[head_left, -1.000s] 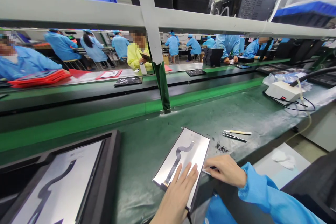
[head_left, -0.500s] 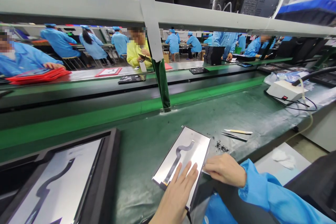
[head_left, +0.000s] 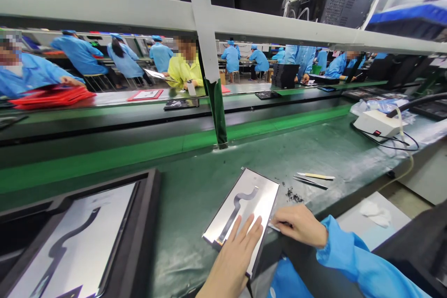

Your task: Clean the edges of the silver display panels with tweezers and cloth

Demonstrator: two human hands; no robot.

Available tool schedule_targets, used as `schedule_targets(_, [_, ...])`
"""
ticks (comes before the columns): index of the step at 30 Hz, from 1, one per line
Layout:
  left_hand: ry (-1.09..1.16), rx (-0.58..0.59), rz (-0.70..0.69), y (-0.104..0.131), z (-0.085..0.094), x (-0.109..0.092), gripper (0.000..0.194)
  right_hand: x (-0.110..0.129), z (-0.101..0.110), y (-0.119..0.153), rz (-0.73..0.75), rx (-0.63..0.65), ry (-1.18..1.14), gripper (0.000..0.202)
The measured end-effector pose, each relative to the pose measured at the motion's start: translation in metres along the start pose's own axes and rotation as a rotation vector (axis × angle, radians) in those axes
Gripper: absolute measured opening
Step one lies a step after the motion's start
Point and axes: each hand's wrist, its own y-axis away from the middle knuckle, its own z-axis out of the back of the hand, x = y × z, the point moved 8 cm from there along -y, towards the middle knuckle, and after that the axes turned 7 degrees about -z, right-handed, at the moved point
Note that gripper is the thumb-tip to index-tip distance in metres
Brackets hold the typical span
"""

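Note:
An LCD display panel [head_left: 244,223] lies at a slant on the green bench, its silvery back up, with a grey flex cable [head_left: 233,216] curving along it. My left hand [head_left: 237,251] rests flat on the panel's near part, fingers spread and stretched out. At the panel's right edge is my right hand [head_left: 298,224], closed with the fingertips low by that edge. A small white piece [head_left: 274,226] pokes out from under those fingers; its kind is not clear. Black crumbs [head_left: 294,194] are scattered just beyond the right hand.
Tweezers [head_left: 310,181] and a yellow-handled blade [head_left: 316,176] lie beyond the crumbs. On the left, a black foam tray [head_left: 148,209] holds another panel [head_left: 87,233]. A shelf post [head_left: 218,116] rises behind. A white device [head_left: 379,123] with cables stands at right. Co-workers sit across the line.
Both hands and the panel stay almost where they were; the right hand has shifted very slightly. Across the line, the person in yellow has moved a sheet-like item to the left.

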Motion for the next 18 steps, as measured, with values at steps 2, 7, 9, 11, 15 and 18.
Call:
schedule_targets(2, [-0.008, 0.012, 0.006, 0.0, 0.0, 0.0, 0.114, 0.002, 0.001, 0.001, 0.001, -0.011, 0.013, 0.017])
schedule_targets(7, [-0.023, 0.016, 0.01, -0.001, 0.001, 0.0, 0.11, 0.007, 0.002, 0.002, 0.027, -0.03, 0.04, 0.018])
schedule_targets(9, [-0.024, 0.014, 0.01, 0.0, 0.002, -0.001, 0.11, 0.009, 0.001, 0.003, 0.044, -0.033, 0.051, 0.018])
schedule_targets(11, [-0.02, 0.012, 0.009, 0.0, 0.003, -0.001, 0.11, 0.011, 0.0, 0.003, 0.058, -0.036, 0.061, 0.019])
schedule_targets(15, [-0.012, 0.019, 0.005, -0.001, 0.003, -0.002, 0.113, 0.013, 0.0, 0.003, 0.06, -0.048, 0.088, 0.025])
schedule_targets(18, [-0.013, 0.031, 0.013, -0.002, 0.002, -0.001, 0.115, 0.016, 0.001, 0.003, 0.055, -0.05, 0.113, 0.025])
